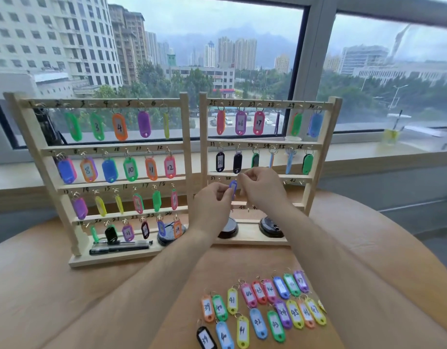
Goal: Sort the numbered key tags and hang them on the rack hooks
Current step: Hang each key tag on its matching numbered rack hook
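Both hands, left hand (213, 197) and right hand (258, 183), are pinched on one blue key tag (232, 188), raised before the right rack (318, 147) third-row hooks for hanging, likely 37/38; remaining tags (262, 308) laid sorted on tabletop (91, 298).

left rack (53, 149): tags 3, 4, 8, 10–12 | right rack (320, 144): 25–36 | table tags (257, 321): 39–47

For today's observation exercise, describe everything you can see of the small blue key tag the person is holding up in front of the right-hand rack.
The blue key tag is a small, oblong, plastic-looking tag with a pale label window; any number on it is too blurred to read. It is held roughly upright in the air, before the third bar of the right-hand rack. The left hand pinches its lower part, while the right hand works at its top. Its ring is hidden by fingers.
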